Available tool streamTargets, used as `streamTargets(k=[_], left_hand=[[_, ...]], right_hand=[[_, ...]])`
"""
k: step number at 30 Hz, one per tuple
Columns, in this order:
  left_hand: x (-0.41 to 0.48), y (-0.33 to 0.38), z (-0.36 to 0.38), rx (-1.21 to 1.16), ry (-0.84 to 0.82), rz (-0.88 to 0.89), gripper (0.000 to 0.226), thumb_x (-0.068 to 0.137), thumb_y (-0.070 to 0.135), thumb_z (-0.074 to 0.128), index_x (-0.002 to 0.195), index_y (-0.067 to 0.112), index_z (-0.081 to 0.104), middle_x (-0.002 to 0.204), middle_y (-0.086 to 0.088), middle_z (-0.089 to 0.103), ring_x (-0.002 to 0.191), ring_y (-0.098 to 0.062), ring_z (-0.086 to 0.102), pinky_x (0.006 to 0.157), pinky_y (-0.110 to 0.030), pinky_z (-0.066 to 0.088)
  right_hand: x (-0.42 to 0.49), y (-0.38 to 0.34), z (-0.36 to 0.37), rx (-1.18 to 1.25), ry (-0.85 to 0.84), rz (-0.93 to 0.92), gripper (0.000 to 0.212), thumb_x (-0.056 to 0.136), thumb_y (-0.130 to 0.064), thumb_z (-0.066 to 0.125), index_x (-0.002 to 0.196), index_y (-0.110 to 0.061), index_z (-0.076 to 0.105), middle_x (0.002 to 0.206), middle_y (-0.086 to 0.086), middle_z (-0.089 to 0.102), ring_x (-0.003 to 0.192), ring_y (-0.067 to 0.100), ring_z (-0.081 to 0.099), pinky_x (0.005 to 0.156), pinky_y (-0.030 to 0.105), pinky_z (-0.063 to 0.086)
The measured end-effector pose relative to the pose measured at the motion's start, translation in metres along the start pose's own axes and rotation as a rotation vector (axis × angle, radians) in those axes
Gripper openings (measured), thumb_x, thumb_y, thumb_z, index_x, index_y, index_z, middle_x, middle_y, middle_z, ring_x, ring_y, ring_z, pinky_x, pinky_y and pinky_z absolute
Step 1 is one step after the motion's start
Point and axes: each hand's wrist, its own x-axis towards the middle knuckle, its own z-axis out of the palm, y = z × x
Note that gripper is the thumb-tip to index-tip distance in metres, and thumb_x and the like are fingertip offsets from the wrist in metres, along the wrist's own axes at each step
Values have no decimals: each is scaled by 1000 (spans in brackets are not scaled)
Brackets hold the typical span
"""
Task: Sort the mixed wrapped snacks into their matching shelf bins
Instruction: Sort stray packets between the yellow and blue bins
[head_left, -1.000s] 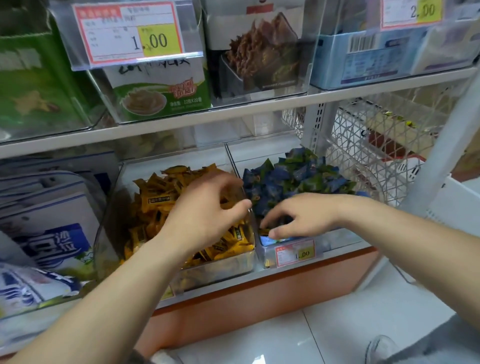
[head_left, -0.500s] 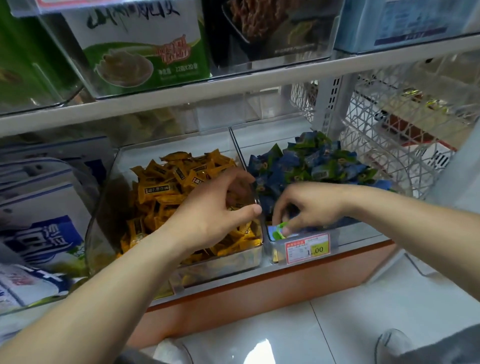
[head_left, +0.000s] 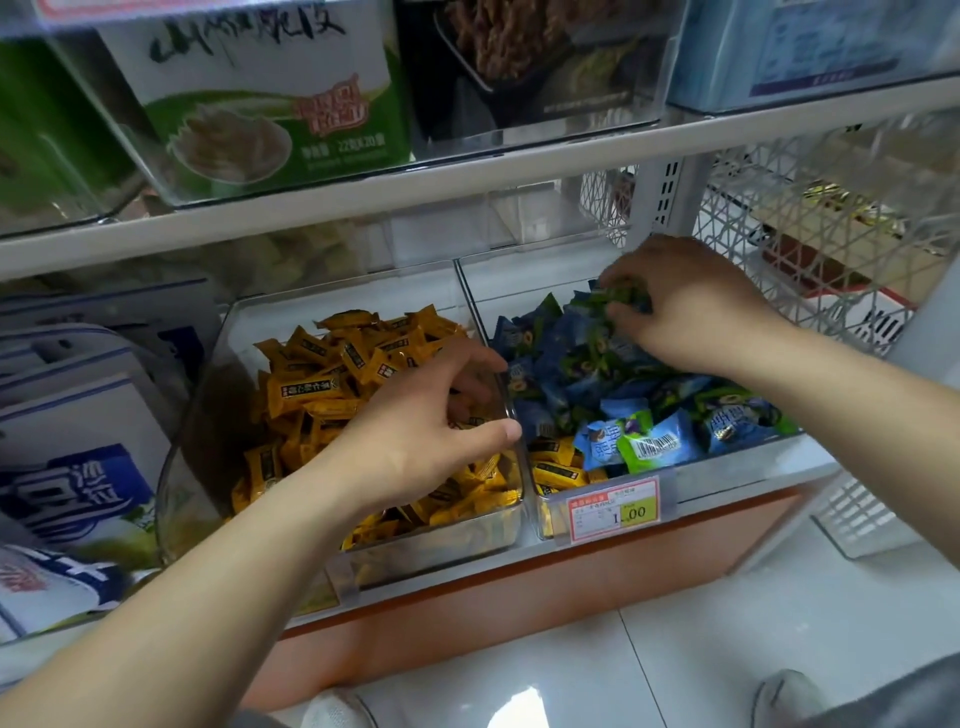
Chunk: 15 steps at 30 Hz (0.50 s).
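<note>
While the left hand (head_left: 426, 431) still hovers, grip unclear, the right hand (head_left: 685, 306) pinches green snacks (head_left: 621, 297) farther back.

A long white shelf board (head_left: 467, 171) spans the view above a lower shelf with an orange base panel (head_left: 519, 613). A perforated white upright (head_left: 667, 197) stands at right beside white wire mesh (head_left: 831, 244). The floor (head_left: 701, 639) is pale glossy tile, catching a bright glare.

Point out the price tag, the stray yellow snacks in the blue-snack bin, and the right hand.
price tag (head_left: 614, 511): head view, middle of its label.
stray yellow snacks (head_left: 556, 474): head view, one wrapper's front.
right hand (head_left: 691, 306): head view, back of the hand.
</note>
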Motion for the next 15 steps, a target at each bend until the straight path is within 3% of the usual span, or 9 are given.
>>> streamTargets(k=[1,2,4,6,9,12,15], left_hand=[[0,0,0,-1,-2,4,49,78,59,70,120,52,46,103,29,60,95,13,56,75,-14,48],[-1,0,0,-2,-2,8,49,78,58,70,120,52,46,103,30,60,95,14,55,75,-12,47],[-1,0,0,-3,2,14,48,79,57,71,120,52,46,102,31,60,95,15,55,75,-10,47],[-1,0,0,0,1,15,48,79,57,71,119,53,45,102,30,60,95,14,55,77,-13,49],[-2,-1,1,3,-3,13,48,80,59,69,121,54,44,103,28,61,95,10,57,79,-18,52],[-2,-1,1,13,-7,16,47,81,59,68,121,55,43,103,28,61,95,9,57,79,-18,51],[-1,-1,2,11,-11,11,48,80,60,67,122,54,44,102,26,61,95,8,57,79,-19,50]], right_hand=[[-5,-11,-4,162,8,-62,18,91,-30,61,108,-31,67,98,-8,66,96,16,64,80,31,52],[-10,-22,-6,336,-115,-92,13,92,-27,60,101,-34,67,88,-13,70,85,7,68,72,26,55],[-25,-43,-2,562,-522,-76,16,96,-22,56,101,-32,68,87,-12,73,78,2,70,65,19,56],[-38,-47,8,425,-736,-110,20,98,-23,54,111,-29,69,99,-14,73,86,-4,67,77,18,55],[-45,-42,15,107,-726,-199,31,98,-33,48,126,-31,63,119,-16,67,97,-4,59,84,16,45],[-47,-40,17,-50,-747,-234,40,97,-36,43,134,-32,57,133,-13,61,116,8,57,96,28,46],[-45,-41,25,-100,-728,-229,40,95,-36,44,132,-29,59,121,-4,67,108,18,61,92,34,50]])
